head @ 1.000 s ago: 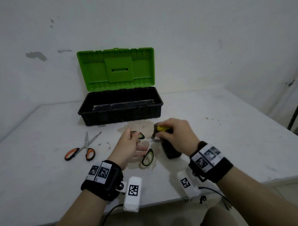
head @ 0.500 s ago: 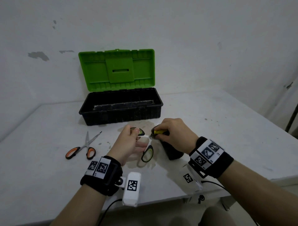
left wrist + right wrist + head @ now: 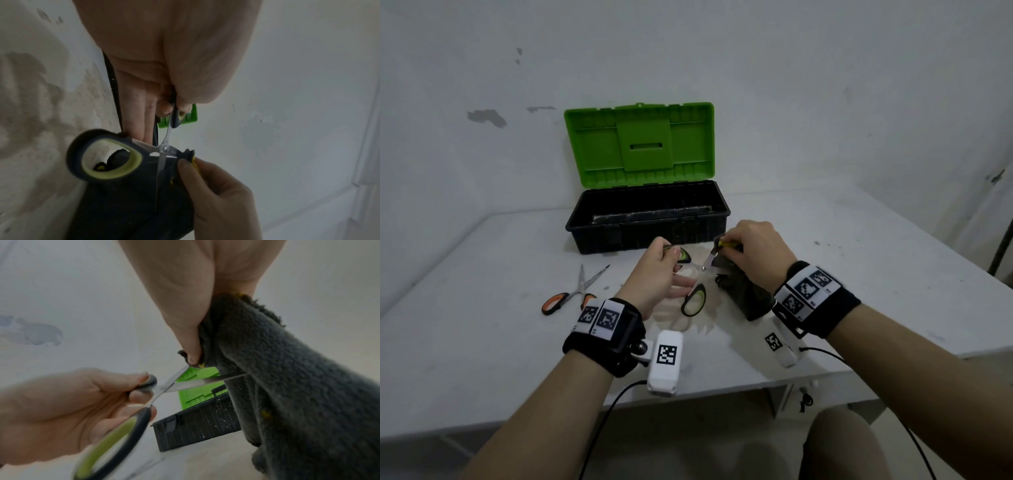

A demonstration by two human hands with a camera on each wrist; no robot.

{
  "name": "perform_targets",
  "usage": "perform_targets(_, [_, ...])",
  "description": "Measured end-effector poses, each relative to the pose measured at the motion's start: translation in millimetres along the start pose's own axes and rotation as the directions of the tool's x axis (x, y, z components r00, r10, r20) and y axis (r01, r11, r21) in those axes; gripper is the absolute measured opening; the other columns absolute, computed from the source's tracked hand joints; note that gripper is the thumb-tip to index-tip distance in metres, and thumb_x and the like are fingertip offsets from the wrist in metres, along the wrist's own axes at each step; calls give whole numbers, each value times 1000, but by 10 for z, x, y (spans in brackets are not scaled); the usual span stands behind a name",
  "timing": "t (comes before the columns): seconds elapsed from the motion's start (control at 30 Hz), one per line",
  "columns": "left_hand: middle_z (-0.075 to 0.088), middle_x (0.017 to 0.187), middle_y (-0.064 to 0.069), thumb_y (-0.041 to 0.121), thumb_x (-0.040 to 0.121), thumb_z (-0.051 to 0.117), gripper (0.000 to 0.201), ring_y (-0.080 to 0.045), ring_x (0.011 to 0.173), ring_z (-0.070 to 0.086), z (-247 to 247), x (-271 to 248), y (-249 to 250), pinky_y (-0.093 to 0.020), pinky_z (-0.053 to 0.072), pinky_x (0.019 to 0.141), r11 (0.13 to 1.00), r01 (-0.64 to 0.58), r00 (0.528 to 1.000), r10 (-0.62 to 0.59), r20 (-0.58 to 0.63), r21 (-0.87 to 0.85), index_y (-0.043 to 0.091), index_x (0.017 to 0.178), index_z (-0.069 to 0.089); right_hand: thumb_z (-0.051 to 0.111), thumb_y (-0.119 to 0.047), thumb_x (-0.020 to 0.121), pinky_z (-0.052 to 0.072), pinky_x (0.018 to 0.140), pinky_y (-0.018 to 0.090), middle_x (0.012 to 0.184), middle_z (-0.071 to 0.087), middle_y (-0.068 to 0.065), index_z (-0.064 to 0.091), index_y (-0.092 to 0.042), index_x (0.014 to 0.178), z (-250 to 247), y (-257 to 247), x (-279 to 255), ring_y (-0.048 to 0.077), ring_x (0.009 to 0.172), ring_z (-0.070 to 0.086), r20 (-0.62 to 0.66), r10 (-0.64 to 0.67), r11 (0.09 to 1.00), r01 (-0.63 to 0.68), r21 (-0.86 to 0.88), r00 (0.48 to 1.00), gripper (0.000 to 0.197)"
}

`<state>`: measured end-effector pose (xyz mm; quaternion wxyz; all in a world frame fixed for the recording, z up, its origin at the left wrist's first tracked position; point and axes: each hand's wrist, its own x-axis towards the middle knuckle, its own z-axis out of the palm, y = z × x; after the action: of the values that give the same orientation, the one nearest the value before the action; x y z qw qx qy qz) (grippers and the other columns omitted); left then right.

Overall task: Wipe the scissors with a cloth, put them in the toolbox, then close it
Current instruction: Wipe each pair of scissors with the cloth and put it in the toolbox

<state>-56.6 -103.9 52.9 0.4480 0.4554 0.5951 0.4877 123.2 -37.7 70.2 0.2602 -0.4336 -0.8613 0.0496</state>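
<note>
Step in hand: wiping the blades, judged from the grips; stowing and closing not yet done.

Left hand [image 3: 657, 274] grasps the green-handled scissors [image 3: 697, 286] by the upper handle loop, thumb and fingers curled round it; the lower loop hangs free below the fingers. The scissors are spread open in the air above a brown stain on the white table [image 3: 482, 335], just in front of the toolbox [image 3: 650, 219].

Right hand [image 3: 753, 250] pinches a dark grey cloth [image 3: 743, 294] with yellow stitching over one blade near its tip; the rest of the cloth hangs down toward the table. In the right wrist view the thumb presses the fold onto the blade, while the second blade runs bare into the cloth beside it.

Notes for doing this well, as judgement:
- Draw the cloth from pivot to tip along the flat, fingers on the blade's back and not across the edge.
- Hold the handle loop steady so the blades do not swing shut on the cloth or fingers.
- Repeat on the second blade and both faces, then close the blades before stowing.

Toolbox: black body, green lid [image 3: 640, 144] standing upright. A second pair, orange-handled scissors [image 3: 571, 291], lies on the table to the left, untouched.
</note>
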Motion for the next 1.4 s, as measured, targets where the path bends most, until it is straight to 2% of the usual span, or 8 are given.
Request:
perform_targets(0.1, [46,94,-9,23,108,36,17,-30,79,74,17,11,-3,-30,58,58,1000,5,1000,-5,-14,-18,14,97,45,67,-26,90,45,76,26,97,70,5,76,-14,101,-48,-11,-65,22,86,63,-8,-57,997,57,61,998,18])
perform_targets(0.23, [47,96,-9,24,108,36,18,-25,72,74,69,49,3,-30,58,59,1000,-16,1000,16,-2,5,17,95,46,64,-26,91,51,76,36,95,65,2,77,-16,101,66,-51,-149,21,83,62,98,-171,985,169,34,980,19])
perform_targets(0.53, [51,96,-8,24,108,35,19,-27,80,76,73,87,-82,-33,60,65,1000,8,999,-8,38,9,15,99,50,71,-28,88,38,69,24,80,60,-3,78,-17,93,91,318,4,21,78,60,-84,41,992,-30,125,996,14])
perform_targets(0.73, [52,91,-2,25,108,35,19,-27,79,75,100,109,-118,-34,59,64,1000,26,1000,-26,11,0,17,101,51,71,-28,88,48,74,29,86,68,2,78,-15,95,64,253,-121,18,78,63,-69,-100,985,109,134,993,17])
perform_targets(0.97, [50,96,-7,25,108,37,18,-26,75,75,122,104,-132,-33,60,63,998,39,999,-39,-2,-50,15,104,52,60,-21,94,40,71,23,87,64,5,77,-15,101,154,288,-119,21,80,61,-70,-13,994,20,107,997,19])
perform_targets(1.13, [50,99,-8,25,108,38,19,-23,71,76,81,118,-158,-32,60,63,996,47,998,-49,-30,-70,14,109,53,63,-20,91,35,68,18,84,61,0,74,-12,95,31,386,-67,16,78,56,-309,268,956,-212,204,913,14])
perform_targets(1.3, [51,100,-7,25,108,37,19,-21,71,76,119,119,-117,-28,59,59,998,32,999,-34,-32,-62,11,109,51,74,-18,84,46,71,15,85,66,-2,79,-14,94,158,191,-160,9,72,60,-123,-152,966,174,191,981,11])
perform_targets(1.4, [50,97,-6,24,108,35,19,-22,72,75,154,101,-97,-27,58,58,1000,16,1000,-16,-6,-25,12,104,49,74,-20,85,54,71,30,86,68,1,79,-14,94,240,196,-118,16,74,65,-24,-229,961,230,152,973,12])
